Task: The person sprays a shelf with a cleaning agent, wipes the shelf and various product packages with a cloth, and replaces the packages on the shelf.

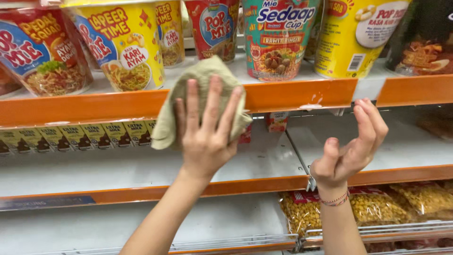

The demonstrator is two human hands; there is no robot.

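- At frame centre, the left hand (pixel 205 137) pressed a beige cloth (pixel 198 89) against the orange shelf edge (pixel 292 94), fingers (pixel 212 101) spread flat over it.
- Right of centre, the right hand (pixel 351 151) hung empty, fingers loosely curled, half open.
- Along the top stood noodle cups (pixel 278 38); at left, milk cartons (pixel 75 137); at lower right, snack bags (pixel 377 205).

The left hand (pixel 206 137) presses a beige cloth (pixel 200 89) flat against the orange shelf edge (pixel 292 94), below a row of instant noodle cups (pixel 276 38). The right hand (pixel 351 151) hangs empty nearby, fingers curled.
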